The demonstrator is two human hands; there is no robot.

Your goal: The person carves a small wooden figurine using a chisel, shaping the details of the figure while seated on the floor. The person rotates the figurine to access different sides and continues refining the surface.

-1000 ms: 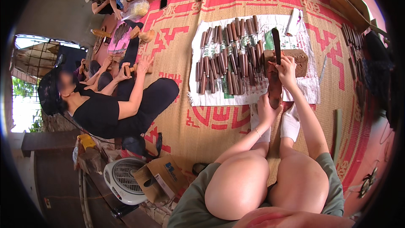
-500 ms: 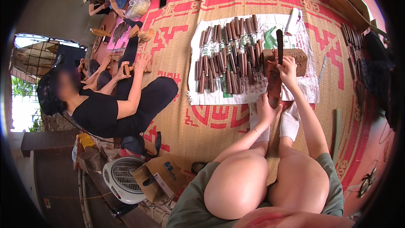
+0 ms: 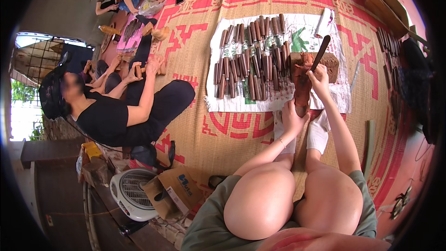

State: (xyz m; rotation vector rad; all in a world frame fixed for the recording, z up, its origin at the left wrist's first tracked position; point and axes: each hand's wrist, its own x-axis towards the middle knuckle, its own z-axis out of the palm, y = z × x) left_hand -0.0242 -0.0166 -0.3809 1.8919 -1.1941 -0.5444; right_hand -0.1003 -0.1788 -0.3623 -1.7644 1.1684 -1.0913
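Note:
My left hand is wrapped round the lower end of a reddish-brown wood carving, held between my feet. The carving's upper part leans on a brown wooden block. In my right hand is a long dark flat tool with a rounded end, slanting up and right; its working end is hidden at the carving. To the left, several rows of carving tools with brown wooden handles lie on a white printed sack.
A red-patterned straw mat spreads underneath. At left, a co-worker sits holding a wooden piece; others are behind. A white-grey fan heater and cardboard box stand lower left. More tools and a wooden trough are at right.
The dark tool has tilted from near upright to slanting rightward, and my right hand has shifted slightly down. My left hand stays on the carving. At far left, a co-worker has leaned in with a cup.

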